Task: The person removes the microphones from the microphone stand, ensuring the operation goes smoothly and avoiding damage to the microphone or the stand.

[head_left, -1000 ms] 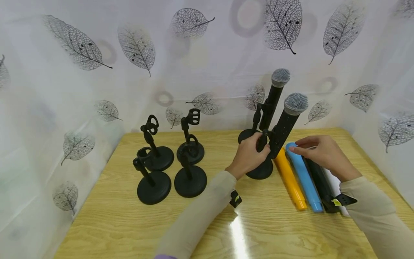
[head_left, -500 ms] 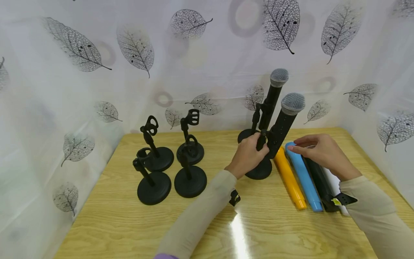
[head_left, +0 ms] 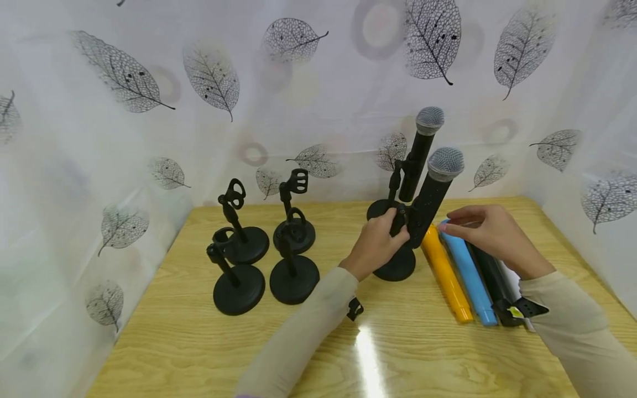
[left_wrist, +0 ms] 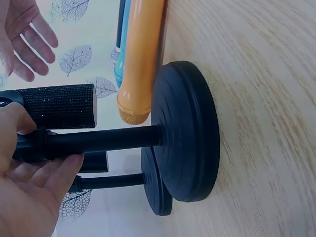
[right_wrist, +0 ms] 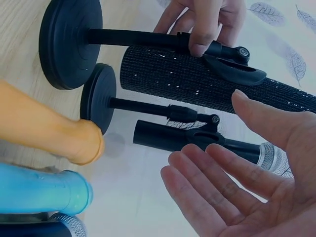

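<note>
Compared with the earlier frames, the near mic [head_left: 431, 198] and its stand [head_left: 395, 266] have shifted slightly left and nearer at the right of the surface [head_left: 189, 354], the left grip [head_left: 374, 243] clasped around the stand's upper part. The right grip [head_left: 500, 237] is released, fingers loosely apart, right of that mic, covering part of the blue mic [head_left: 473, 279] and much of the white tube [head_left: 512, 279]. Both wrist views cut off the near mic's head.
</note>
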Motion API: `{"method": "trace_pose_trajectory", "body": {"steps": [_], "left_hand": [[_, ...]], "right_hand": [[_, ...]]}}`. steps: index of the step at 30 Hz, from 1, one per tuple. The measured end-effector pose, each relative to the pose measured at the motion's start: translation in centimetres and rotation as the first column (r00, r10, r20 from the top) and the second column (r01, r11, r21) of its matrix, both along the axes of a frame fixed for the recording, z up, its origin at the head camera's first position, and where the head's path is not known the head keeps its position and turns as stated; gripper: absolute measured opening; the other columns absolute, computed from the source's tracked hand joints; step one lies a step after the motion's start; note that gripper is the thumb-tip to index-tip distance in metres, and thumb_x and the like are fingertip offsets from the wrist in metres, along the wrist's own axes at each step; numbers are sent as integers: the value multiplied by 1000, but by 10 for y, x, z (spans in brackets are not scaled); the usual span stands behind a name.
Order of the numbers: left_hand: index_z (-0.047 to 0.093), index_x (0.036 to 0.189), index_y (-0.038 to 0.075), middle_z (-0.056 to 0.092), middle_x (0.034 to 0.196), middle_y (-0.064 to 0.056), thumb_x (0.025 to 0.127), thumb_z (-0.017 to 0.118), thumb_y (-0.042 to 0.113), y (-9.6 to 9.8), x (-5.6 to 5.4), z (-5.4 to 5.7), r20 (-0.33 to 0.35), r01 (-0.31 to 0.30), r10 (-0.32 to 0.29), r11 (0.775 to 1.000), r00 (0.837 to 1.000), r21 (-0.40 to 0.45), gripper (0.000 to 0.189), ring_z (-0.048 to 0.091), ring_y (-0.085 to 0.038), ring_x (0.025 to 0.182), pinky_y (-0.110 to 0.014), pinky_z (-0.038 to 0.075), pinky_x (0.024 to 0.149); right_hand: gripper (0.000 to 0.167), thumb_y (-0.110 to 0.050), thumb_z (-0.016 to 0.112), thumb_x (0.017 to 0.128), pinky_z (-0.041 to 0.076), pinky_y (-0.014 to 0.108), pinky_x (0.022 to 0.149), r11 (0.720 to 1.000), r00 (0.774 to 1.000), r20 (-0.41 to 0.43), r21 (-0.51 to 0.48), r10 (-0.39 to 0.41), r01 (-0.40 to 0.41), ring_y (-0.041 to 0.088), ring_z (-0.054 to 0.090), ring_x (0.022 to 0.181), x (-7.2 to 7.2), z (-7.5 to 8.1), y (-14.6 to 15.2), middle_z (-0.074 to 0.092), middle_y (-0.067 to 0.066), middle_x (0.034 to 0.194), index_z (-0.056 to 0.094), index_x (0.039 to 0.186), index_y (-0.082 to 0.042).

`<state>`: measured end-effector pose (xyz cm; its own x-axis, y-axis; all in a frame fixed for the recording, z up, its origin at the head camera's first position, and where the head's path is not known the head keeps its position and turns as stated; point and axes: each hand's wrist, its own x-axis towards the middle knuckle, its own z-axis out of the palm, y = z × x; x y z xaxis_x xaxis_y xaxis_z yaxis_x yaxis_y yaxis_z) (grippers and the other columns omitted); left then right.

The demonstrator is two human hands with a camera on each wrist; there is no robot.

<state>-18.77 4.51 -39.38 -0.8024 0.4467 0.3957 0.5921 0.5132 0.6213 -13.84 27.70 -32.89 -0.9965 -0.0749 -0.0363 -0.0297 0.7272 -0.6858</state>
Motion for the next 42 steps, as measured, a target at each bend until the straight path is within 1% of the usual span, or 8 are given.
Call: {"method": "trace_pose_trajectory", "body": {"steps": [12, 14, 18, 20, 25, 30, 32, 42], "left_hand": [[53, 100, 8, 52, 69, 0, 102, 61, 17, -20, 12, 1, 34, 25, -24, 1000, 999, -17, 12, 50, -8, 56, -13, 41, 50], [52, 99, 8, 51, 69, 0, 102, 61, 16, -22, 14, 1, 27, 26, -26, 999, 999, -27, 12, 50, -8, 57, -14, 40, 50], [53, 100, 8, 52, 70, 1, 102, 61, 15, -28, 18, 1, 15, 32, -32, 999, 999, -29, 11, 50, -7, 59, -15, 40, 51], [54, 101, 8, 52, 71, 1, 102, 61, 16, -31, 20, 1, 11, 33, -33, 999, 999, -30, 10, 50, -7, 59, -14, 40, 52], [54, 100, 9, 53, 73, 1, 102, 61, 16, -37, 24, 0, 8, 38, -37, 999, 999, -31, 10, 49, -7, 61, -14, 40, 53], [54, 98, 9, 54, 74, 2, 102, 61, 15, -43, 28, 0, 11, 45, -45, 998, 999, -33, 10, 50, -6, 63, -14, 41, 54], [55, 98, 9, 55, 75, 2, 102, 61, 14, -46, 30, 0, 11, 48, -48, 998, 999, -27, 9, 51, -6, 64, -14, 42, 55], [57, 104, 8, 68, 89, -2, 101, 63, 12, -56, 39, 1, 33, 37, -36, 999, 999, -23, 8, 64, -4, 80, -12, 50, 66]], "right_hand": [[66, -50, 74, 91, 53, 57, 93, 996, 996, -58, -63, 63, -67, 40, 63, 117, 5, 11, -22, 64, 21, 131, 61, 136, -2], [64, -46, 75, 91, 55, 50, 92, 993, 992, -97, -76, 79, -86, 40, 62, 118, 6, 11, -26, 64, 21, 131, 62, 135, -1], [59, -38, 76, 92, 57, 25, 87, 986, 984, -152, -120, 99, -117, 40, 62, 119, 7, 12, -35, 64, 19, 131, 61, 135, -2], [58, -38, 76, 92, 56, 25, 88, 985, 981, -167, -128, 94, -116, 38, 62, 119, 9, 13, -40, 65, 16, 130, 60, 137, -4], [59, -37, 76, 92, 54, 44, 95, 981, 978, -191, -152, 88, -118, 36, 63, 118, 10, 14, -52, 66, 13, 127, 58, 140, -6], [58, -34, 77, 93, 53, 16, 87, 973, 974, -203, -186, 97, -136, 36, 64, 117, 10, 15, -59, 68, 14, 125, 58, 139, -5], [55, -33, 77, 92, 50, 12, 84, 971, 973, -211, -192, 97, -139, 36, 65, 116, 11, 15, -61, 70, 13, 122, 60, 137, -5], [46, -33, 79, 91, 51, 13, 80, 970, 961, -250, -173, 122, -168, 33, 69, 108, 12, 16, -71, 74, 10, 111, 67, 127, -6]]}}
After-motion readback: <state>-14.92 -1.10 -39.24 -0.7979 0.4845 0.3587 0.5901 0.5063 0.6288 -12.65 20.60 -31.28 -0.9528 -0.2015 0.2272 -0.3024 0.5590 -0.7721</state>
